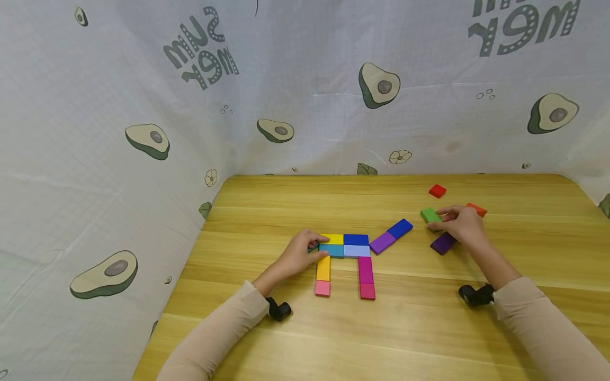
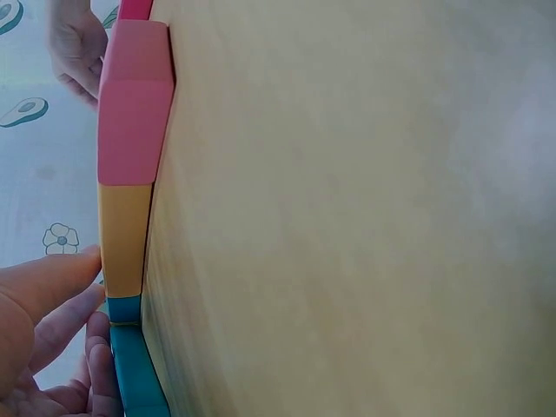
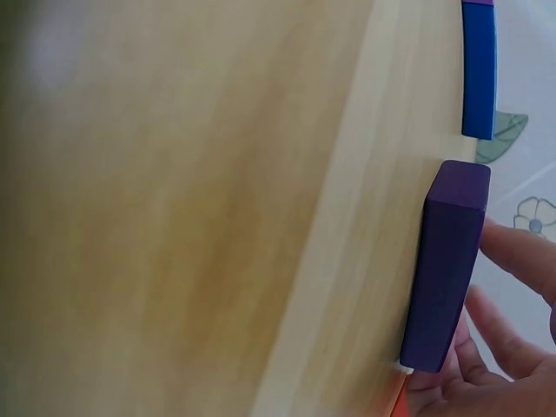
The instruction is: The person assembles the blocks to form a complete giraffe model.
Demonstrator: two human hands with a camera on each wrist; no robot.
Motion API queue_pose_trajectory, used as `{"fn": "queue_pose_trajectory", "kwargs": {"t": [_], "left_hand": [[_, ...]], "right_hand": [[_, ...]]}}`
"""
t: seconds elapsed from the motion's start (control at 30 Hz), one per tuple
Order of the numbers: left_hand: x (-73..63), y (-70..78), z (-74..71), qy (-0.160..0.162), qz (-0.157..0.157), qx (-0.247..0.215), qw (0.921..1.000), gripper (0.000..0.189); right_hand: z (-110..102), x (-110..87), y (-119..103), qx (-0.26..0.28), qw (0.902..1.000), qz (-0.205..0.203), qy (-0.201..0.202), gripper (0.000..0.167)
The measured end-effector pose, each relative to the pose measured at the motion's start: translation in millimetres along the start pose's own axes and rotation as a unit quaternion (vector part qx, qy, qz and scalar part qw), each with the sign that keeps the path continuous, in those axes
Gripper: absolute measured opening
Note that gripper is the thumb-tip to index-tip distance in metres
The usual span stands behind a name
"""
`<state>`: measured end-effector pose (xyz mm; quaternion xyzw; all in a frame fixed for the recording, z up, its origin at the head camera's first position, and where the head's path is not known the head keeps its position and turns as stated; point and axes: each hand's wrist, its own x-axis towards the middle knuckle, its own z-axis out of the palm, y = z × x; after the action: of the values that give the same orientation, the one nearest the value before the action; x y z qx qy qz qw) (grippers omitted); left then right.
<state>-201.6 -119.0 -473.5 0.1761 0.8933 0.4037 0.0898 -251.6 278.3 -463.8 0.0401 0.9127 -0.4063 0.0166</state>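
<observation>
Flat coloured blocks form a four-sided body with two legs on the table. My left hand [image 1: 301, 253] rests at its left end, fingertips by the yellow block [image 1: 333, 239] and thumb by the teal block [image 1: 333, 250]. A dark teal-green block [image 2: 139, 373] lies under that hand, mostly covered in the head view. To the right, my right hand [image 1: 461, 223] pinches a green block [image 1: 430, 216] between thumb and fingers. A dark purple block [image 1: 443, 243] lies just below this hand; in the right wrist view it hides the green one.
A purple block [image 1: 382, 243] and a blue block [image 1: 400, 228] slant up from the body's right side. Below are a pink block [image 1: 322, 288] and magenta blocks [image 1: 366, 270]. A red block [image 1: 437, 191] and an orange-red block [image 1: 478, 210] lie farther back, before the avocado-print cloth [image 1: 314, 63].
</observation>
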Motion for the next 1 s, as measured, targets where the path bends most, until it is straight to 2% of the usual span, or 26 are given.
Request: {"fn": "queue_pose_trajectory", "kwargs": {"t": [0.27,0.57,0.8,1.0], "left_hand": [[-0.3,-0.7,0.2,0.0,0.002,-0.008,1.0,0.032],[-1.2,-0.1,0.0,-0.001,0.001,-0.009,1.0,0.032],[-2.0,0.8,0.3,-0.001,0.004,-0.003,1.0,0.032],[-1.8,0.7,-0.2,-0.001,0.002,-0.003,1.0,0.032]], "right_hand": [[-0.5,1.0,-2.1,-0.006,0.9998,0.017,-0.003,0.052],[0.9,2.8,0.0,-0.017,0.9997,0.01,-0.015,0.06],[-0.9,6.0,1.0,-0.025,0.9985,-0.002,-0.049,0.072],[-7.7,9.1,-2.3,-0.034,0.9946,-0.013,-0.097,0.076]]}}
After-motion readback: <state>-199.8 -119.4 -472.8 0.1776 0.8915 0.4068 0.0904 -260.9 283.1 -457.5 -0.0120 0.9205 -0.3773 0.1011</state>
